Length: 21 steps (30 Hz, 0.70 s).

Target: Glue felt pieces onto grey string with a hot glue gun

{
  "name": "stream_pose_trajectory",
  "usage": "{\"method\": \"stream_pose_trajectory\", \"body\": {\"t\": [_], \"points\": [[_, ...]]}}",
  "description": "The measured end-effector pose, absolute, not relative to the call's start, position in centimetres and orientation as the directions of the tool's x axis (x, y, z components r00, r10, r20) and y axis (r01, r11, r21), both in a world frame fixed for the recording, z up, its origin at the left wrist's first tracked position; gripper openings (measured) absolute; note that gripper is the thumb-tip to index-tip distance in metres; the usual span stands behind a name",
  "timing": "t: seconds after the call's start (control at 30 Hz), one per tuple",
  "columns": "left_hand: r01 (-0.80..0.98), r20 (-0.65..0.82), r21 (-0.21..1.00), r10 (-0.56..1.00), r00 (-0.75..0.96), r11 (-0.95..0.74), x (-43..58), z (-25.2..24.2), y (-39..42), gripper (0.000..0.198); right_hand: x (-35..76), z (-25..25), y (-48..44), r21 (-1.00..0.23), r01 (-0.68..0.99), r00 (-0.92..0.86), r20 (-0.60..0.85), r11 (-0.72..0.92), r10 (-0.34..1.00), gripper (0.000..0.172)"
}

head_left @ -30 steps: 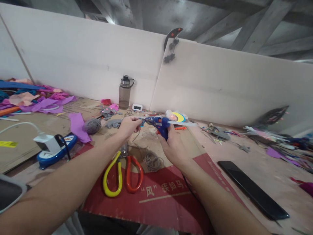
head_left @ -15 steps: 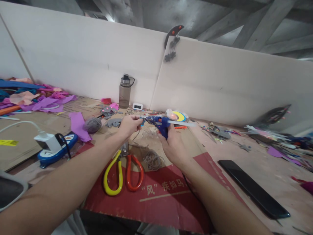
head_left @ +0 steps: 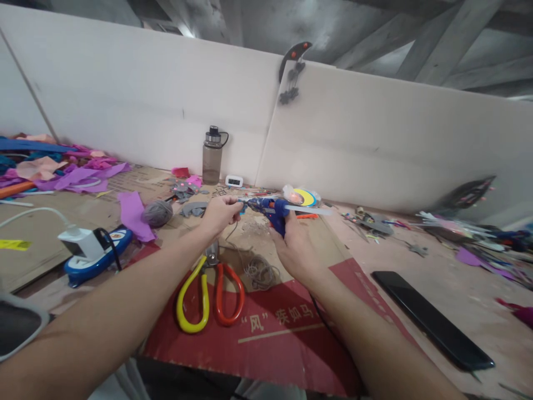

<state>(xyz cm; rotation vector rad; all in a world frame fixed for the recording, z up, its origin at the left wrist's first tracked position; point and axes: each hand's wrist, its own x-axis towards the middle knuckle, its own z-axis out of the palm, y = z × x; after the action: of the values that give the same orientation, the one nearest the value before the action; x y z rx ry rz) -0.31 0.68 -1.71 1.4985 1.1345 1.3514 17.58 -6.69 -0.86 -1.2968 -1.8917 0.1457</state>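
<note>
My right hand (head_left: 293,239) is wrapped round the handle of a blue hot glue gun (head_left: 272,208). A long translucent glue stick (head_left: 310,210) juts from the gun's back end, towards the right. The nozzle points left, right at the fingertips of my left hand (head_left: 224,214). Those fingers are pinched together on something small that I cannot make out. A thin grey cord hangs below them. Under the hands lie scissors (head_left: 212,255) with one yellow and one red handle, and a loose tangle of grey yarn (head_left: 260,272).
Red-and-brown cardboard (head_left: 287,344) covers the bench. A black phone (head_left: 431,319) lies right; a blue power strip (head_left: 97,258) with a white plug sits left. A grey yarn ball (head_left: 157,213), a bottle (head_left: 212,158) and a small clock (head_left: 234,181) stand further back. Felt scraps (head_left: 75,175) pile up far left.
</note>
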Motion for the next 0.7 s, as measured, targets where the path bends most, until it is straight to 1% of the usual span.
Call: {"method": "stream_pose_trajectory", "body": {"t": [0.1, 0.17, 0.27, 0.37, 0.43, 0.5, 0.57, 0.6, 0.63, 0.7], "points": [[0.093, 0.275, 0.956, 0.96, 0.052, -0.279, -0.4, -2.0, 0.9, 0.014, 17.5, -0.9, -6.8, -0.517, 0.721, -0.129, 0.554, 0.462, 0.822, 0.034], [0.063, 0.259, 0.963, 0.965, 0.052, -0.262, -0.4, -2.1, 1.1, 0.013, 17.6, -1.1, -6.7, -0.544, 0.685, -0.13, 0.563, 0.485, 0.816, 0.034], [-0.048, 0.186, 0.982, 0.982, 0.028, -0.185, -0.5, -2.0, 1.4, 0.012, 17.9, -1.5, -6.1, -0.644, 0.576, -0.087, 0.565, 0.505, 0.82, 0.036], [-0.148, 0.122, 0.981, 0.992, -0.008, -0.122, -0.7, -1.8, 1.6, 0.012, 18.8, -1.9, -5.0, -0.784, 0.462, -0.004, 0.465, 0.413, 0.886, 0.031], [-0.169, 0.114, 0.979, 0.993, -0.023, -0.116, -0.7, -1.6, 1.5, 0.013, 19.6, -2.0, -4.1, -0.818, 0.5, 0.062, 0.36, 0.283, 0.931, 0.024], [-0.168, 0.136, 0.976, 0.991, -0.017, -0.137, -0.6, -1.5, 1.2, 0.013, 20.5, -2.1, -3.3, -0.764, 0.628, 0.117, 0.283, 0.15, 0.952, 0.017], [-0.152, 0.19, 0.97, 0.982, 0.001, -0.188, -0.3, -1.4, 0.9, 0.014, 21.3, -2.3, -2.8, -0.648, 0.757, 0.096, 0.24, 0.086, 0.966, 0.01], [-0.14, 0.221, 0.966, 0.975, 0.012, -0.217, -0.1, -1.3, 0.7, 0.014, 21.7, -2.4, -2.6, -0.578, 0.812, 0.063, 0.232, 0.085, 0.971, 0.01], [-0.124, 0.251, 0.961, 0.968, 0.023, -0.246, 0.0, -1.2, 0.5, 0.015, 22.0, -2.4, -2.6, -0.502, 0.86, 0.035, 0.239, 0.093, 0.97, 0.014], [-0.068, 0.304, 0.951, 0.952, 0.027, -0.301, 0.4, -1.0, -0.1, 0.015, 22.6, -2.3, -2.8, -0.354, 0.931, 0.041, 0.326, 0.082, 0.944, 0.023]]}}
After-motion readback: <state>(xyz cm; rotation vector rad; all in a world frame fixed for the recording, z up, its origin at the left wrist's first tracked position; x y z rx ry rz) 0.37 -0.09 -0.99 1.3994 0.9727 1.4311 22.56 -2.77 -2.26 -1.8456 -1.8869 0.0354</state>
